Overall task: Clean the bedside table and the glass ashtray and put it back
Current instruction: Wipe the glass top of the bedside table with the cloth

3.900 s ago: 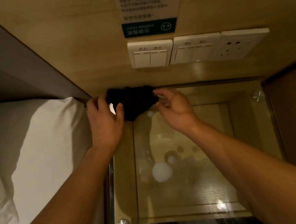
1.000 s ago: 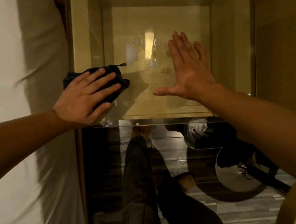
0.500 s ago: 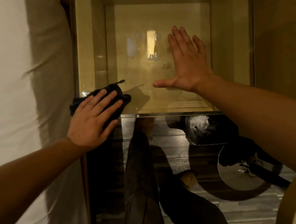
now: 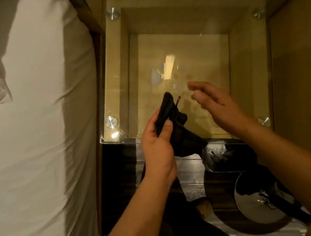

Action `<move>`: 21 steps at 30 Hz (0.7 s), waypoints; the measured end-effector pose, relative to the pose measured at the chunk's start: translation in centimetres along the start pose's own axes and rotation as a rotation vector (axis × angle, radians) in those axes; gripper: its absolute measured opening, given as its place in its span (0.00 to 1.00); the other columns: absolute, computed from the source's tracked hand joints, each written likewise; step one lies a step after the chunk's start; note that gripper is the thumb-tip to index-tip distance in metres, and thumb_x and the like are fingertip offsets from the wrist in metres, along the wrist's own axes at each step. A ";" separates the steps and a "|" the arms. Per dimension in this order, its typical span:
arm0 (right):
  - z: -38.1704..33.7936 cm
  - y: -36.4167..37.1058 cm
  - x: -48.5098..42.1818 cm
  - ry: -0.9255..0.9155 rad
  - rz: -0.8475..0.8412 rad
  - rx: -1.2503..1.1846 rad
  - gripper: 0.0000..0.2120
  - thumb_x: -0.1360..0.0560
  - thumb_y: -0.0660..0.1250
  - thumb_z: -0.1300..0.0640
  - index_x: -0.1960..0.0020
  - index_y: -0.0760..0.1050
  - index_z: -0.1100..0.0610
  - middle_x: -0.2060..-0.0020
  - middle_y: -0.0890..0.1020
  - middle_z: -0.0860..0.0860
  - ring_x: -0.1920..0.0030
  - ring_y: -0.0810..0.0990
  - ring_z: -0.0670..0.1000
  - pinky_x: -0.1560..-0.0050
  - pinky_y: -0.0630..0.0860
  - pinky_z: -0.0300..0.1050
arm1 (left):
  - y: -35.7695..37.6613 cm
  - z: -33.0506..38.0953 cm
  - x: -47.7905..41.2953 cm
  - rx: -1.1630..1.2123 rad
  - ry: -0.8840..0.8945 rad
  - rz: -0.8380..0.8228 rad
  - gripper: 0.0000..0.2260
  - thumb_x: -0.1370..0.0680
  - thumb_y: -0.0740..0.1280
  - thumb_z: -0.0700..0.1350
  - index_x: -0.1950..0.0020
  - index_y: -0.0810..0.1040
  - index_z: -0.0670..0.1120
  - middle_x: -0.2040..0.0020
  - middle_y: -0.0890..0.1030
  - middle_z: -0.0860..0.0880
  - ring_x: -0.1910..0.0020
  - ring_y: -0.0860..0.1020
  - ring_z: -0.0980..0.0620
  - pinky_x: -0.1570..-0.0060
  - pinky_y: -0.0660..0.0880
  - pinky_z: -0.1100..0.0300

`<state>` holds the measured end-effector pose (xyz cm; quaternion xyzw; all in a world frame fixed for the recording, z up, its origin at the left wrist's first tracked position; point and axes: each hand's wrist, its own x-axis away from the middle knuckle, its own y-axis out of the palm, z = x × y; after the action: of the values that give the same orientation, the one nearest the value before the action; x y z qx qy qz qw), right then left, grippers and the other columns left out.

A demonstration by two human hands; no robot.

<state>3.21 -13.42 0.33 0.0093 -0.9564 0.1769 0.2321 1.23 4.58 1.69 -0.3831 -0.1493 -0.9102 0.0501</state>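
Lifting the black cloth off the glass tabletop

My left hand (image 4: 158, 149) is pinched shut on the black cloth (image 4: 173, 123), thumb pressing a fold against my fingers, holding it raised at the tabletop's (image 4: 248, 67) 6 o'clock edge. My right hand (image 4: 219, 104) hovers open just to the cloth's 3 o'clock, fingers spread, gripping nothing. The glass ashtray isn't on the glass; I can't pick it out for certain anywhere, though shiny things lie on the floor (image 4: 191, 175) toward 5 o'clock. Faint smears show near the middle of the glass, so I judge wiping isn't done. The risks: the cloth's hanging tail dragging grit back across the pane, and my bare right palm leaving fresh prints if it lands.
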 end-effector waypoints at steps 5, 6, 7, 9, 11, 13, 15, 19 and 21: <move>-3.6 2.2 1.4 -0.037 -0.146 -0.335 0.27 0.21 0.65 0.46 0.23 0.65 0.44 0.31 0.74 0.34 0.34 0.76 0.33 0.38 0.77 0.35 | 3.3 4.4 -1.7 0.174 -0.160 -0.161 0.17 0.13 0.58 0.49 0.26 0.76 0.50 0.33 0.83 0.43 0.34 0.82 0.44 0.35 0.79 0.44; -4.1 2.6 0.9 -0.046 -0.109 -0.365 0.27 0.23 0.66 0.48 0.24 0.67 0.45 0.34 0.76 0.32 0.34 0.76 0.33 0.39 0.76 0.32 | 3.8 5.1 -2.0 0.195 -0.188 -0.221 0.18 0.13 0.57 0.52 0.26 0.77 0.50 0.33 0.83 0.43 0.33 0.81 0.46 0.35 0.78 0.49; -4.6 2.8 0.2 -0.048 -0.054 -0.399 0.26 0.23 0.67 0.50 0.26 0.69 0.45 0.35 0.79 0.34 0.34 0.77 0.36 0.40 0.76 0.33 | 4.0 5.8 -2.3 0.214 -0.205 -0.287 0.19 0.14 0.56 0.54 0.27 0.77 0.50 0.33 0.83 0.44 0.32 0.81 0.48 0.34 0.78 0.52; -5.5 2.7 -1.6 -0.015 0.054 -0.524 0.22 0.23 0.69 0.53 0.29 0.74 0.49 0.37 0.83 0.46 0.34 0.80 0.48 0.38 0.79 0.43 | 3.9 7.7 -3.2 0.140 -0.170 -0.407 0.20 0.17 0.59 0.58 0.29 0.78 0.53 0.35 0.85 0.49 0.34 0.81 0.54 0.37 0.78 0.58; -6.7 1.8 -3.8 0.059 0.099 -0.657 0.16 0.23 0.69 0.57 0.35 0.78 0.51 0.41 0.85 0.52 0.37 0.83 0.55 0.38 0.80 0.50 | 3.7 10.2 -4.4 -0.069 -0.027 -0.464 0.18 0.19 0.63 0.62 0.31 0.76 0.59 0.34 0.83 0.56 0.33 0.80 0.59 0.37 0.78 0.62; -7.8 0.4 -6.1 0.109 0.088 -0.724 0.11 0.20 0.66 0.60 0.39 0.79 0.54 0.45 0.86 0.54 0.43 0.85 0.56 0.42 0.82 0.51 | 2.9 11.9 -6.2 -0.316 0.221 -0.449 0.20 0.20 0.63 0.63 0.29 0.74 0.62 0.29 0.78 0.58 0.29 0.76 0.60 0.32 0.74 0.61; -9.0 -1.1 -8.8 0.106 0.113 -0.727 0.09 0.19 0.65 0.62 0.40 0.78 0.55 0.49 0.87 0.53 0.48 0.87 0.54 0.49 0.83 0.49 | 1.5 12.9 -8.7 -0.562 0.518 -0.378 0.22 0.19 0.61 0.59 0.26 0.74 0.57 0.27 0.77 0.56 0.29 0.75 0.61 0.30 0.72 0.61; -11.0 -3.9 -15.0 -0.037 0.214 -0.330 0.11 0.18 0.66 0.61 0.37 0.77 0.52 0.50 0.86 0.49 0.53 0.87 0.48 0.56 0.84 0.46 | -2.7 12.7 -14.8 -1.249 0.779 -0.238 0.27 0.15 0.55 0.59 0.19 0.66 0.48 0.18 0.66 0.47 0.18 0.62 0.51 0.21 0.63 0.49; -11.5 -4.9 -18.4 -0.156 0.207 -0.050 0.13 0.17 0.65 0.58 0.36 0.76 0.45 0.46 0.84 0.49 0.49 0.85 0.50 0.49 0.85 0.56 | -4.7 11.7 -17.1 -1.561 0.816 -0.279 0.28 0.14 0.52 0.59 0.16 0.60 0.49 0.15 0.57 0.46 0.15 0.52 0.48 0.19 0.58 0.43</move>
<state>25.16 -15.19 3.31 -0.0816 -0.9715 0.1748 0.1376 20.25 12.30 -3.83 0.0676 0.4972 -0.8160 -0.2870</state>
